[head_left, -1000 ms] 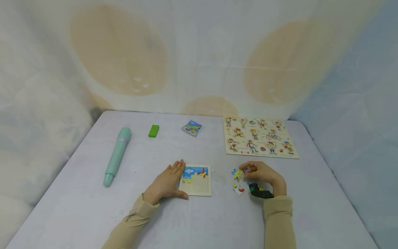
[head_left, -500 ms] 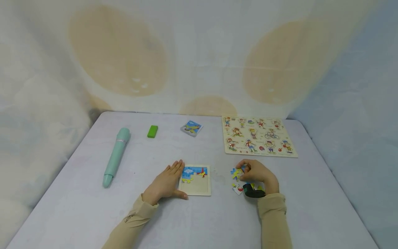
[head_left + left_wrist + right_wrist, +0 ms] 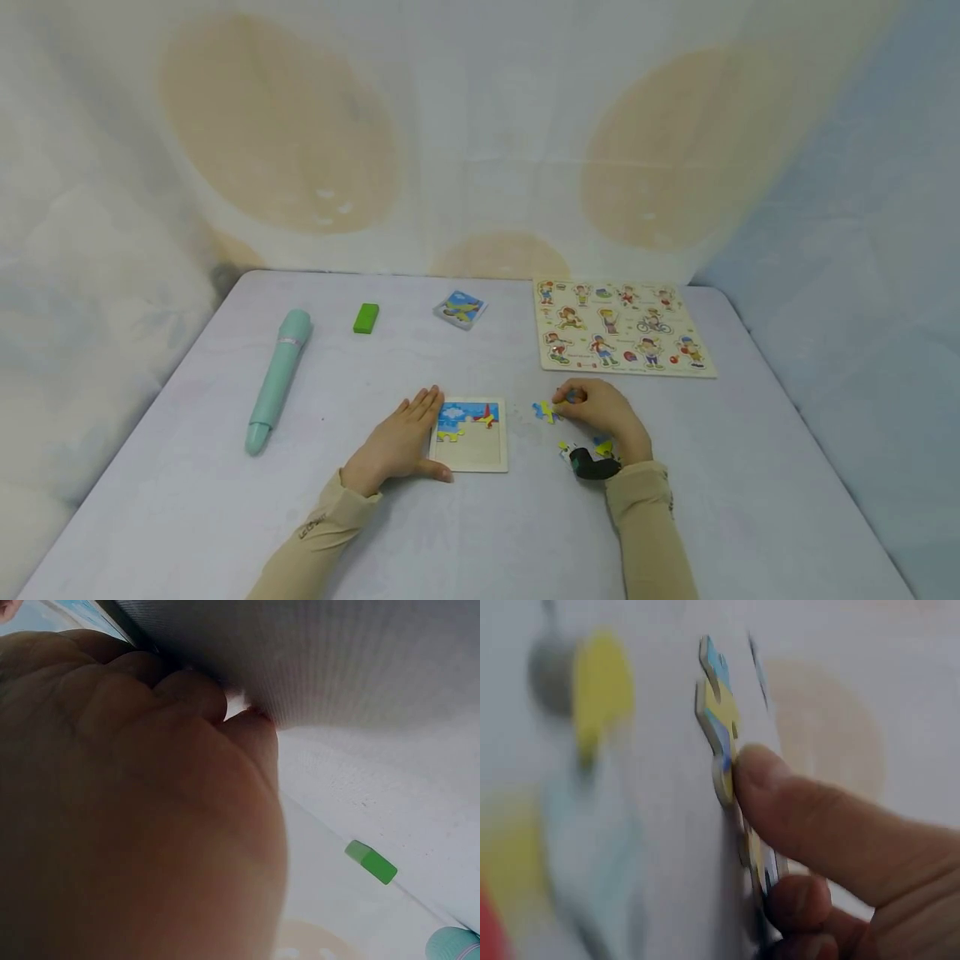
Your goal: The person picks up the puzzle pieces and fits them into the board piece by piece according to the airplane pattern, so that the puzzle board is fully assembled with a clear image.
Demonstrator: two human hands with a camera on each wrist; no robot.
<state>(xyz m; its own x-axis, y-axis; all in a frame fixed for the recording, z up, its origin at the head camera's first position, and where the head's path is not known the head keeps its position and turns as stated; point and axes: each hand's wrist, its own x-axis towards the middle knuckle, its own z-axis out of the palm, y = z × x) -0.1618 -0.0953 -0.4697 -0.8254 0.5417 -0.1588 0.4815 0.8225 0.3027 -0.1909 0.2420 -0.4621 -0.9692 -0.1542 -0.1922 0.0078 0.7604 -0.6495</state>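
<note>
On the desk (image 3: 525, 533), the tray (image 3: 480, 457) was flanked by the left hand (image 3: 399, 442), whose fingers were laid straight along its left side, with the thumb spread out by the near left corner; nothing was gripped there. The far part of the tray was taken up by fitted pieces (image 3: 459, 412) in blue, yellow and red, while most of its near part was left bare. Well clear of the tray's right side, a cluster of blue and yellow pieces (image 3: 547, 411) was pinched at one end between the curled thumb and fingers of the right hand (image 3: 602, 410); whether it was lifted off the desk could not be told. Loose pieces (image 3: 604, 447) were partly hidden by the right wrist. The step in hand was judged to be the gathering of this cluster for the unfilled part of the tray. For the next move, it was judged, the cluster would need to be brought leftward without being broken apart, turned to match the fitted edge and pressed flat, with the tray kept steady by the left hand.
</note>
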